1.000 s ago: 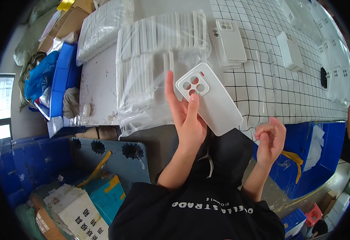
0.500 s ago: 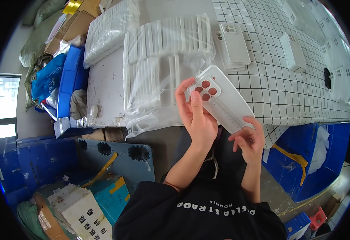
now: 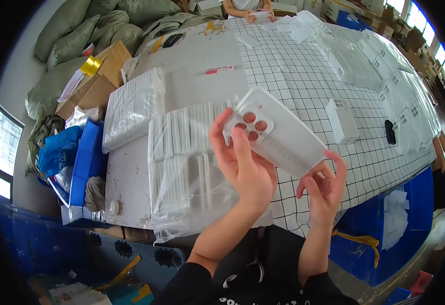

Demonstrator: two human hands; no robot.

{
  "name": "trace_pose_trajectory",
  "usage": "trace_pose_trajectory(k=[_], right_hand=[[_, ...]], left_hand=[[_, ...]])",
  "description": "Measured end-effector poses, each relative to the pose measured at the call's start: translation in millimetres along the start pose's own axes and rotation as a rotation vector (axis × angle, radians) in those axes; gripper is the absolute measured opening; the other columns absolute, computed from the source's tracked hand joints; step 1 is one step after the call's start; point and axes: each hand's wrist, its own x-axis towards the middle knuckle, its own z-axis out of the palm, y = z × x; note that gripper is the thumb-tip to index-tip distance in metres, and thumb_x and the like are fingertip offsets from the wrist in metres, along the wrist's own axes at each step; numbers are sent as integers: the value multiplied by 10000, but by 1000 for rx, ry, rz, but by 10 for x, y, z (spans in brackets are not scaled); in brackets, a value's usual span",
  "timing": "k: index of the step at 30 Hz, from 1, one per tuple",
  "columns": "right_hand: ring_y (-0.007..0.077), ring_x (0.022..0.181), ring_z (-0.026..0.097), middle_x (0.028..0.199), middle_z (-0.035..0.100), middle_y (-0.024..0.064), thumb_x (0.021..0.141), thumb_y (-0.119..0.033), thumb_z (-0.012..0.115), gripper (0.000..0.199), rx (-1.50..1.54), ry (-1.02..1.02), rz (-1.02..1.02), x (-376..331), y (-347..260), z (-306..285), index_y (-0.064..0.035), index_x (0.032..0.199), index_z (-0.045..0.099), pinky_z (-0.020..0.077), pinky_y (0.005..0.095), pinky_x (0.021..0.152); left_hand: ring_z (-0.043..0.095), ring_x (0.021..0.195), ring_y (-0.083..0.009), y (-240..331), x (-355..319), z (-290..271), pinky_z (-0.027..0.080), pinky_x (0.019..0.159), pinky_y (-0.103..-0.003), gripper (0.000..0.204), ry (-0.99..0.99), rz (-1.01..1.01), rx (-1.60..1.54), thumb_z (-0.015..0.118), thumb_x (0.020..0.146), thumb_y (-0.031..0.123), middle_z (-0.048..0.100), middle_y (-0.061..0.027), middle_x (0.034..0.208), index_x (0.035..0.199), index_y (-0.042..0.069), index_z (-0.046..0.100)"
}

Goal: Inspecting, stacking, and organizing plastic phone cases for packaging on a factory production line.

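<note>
Here the left hand's fingers curl around the camera end of a white phone case, fingertips showing pink through its lens holes, while the right hand pinches the case's lower corner between thumb and fingers. The case is held tilted in the air above the near edge of the table, which wears a grid cloth. Just left of it lies a clear bag of cases, with a second white stack beyond and a blue bin at the table's left edge.
</note>
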Motion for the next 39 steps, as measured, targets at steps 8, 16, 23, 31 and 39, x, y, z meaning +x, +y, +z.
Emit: trace_pose_trajectory(k=[8,16,23,31,39], right_hand=[[143,716,584,895,575,77,823,67,624,393,-52,112,-38,815,399,175,4,1194,510,476,252,521],[126,723,585,916,602,66,871,-61,640,264,168,153,140,711,938,110,9,1111,552,458,245,521],[113,720,589,896,629,62,893,-90,629,188,58,325,99,944,873,-38,18,1043,601,422,240,494],[107,722,593,968,646,89,887,-82,630,250,-49,125,8,1178,596,-59,45,1101,611,405,228,469],[115,715,598,1005,642,107,866,-53,650,300,-37,214,-14,1061,793,-30,54,1142,604,414,220,465]], left_hand=[[509,1030,-187,-374,526,-132,433,901,-350,386,264,129,-17,492,1012,227,534,-78,1178,1354,100,365],[503,1035,-189,-414,347,-498,434,910,-361,379,452,30,25,488,1007,213,521,-84,1186,1345,97,362],[561,1146,-243,-404,241,-674,466,965,-433,348,281,-160,123,538,971,103,575,-122,1216,1295,70,412],[656,987,-207,-294,292,-822,562,809,-316,355,148,-245,111,524,959,-10,613,-163,1171,1288,-6,390],[650,990,-247,-273,257,-840,563,858,-365,528,157,-220,213,528,957,25,598,-176,1180,1439,-42,323]])
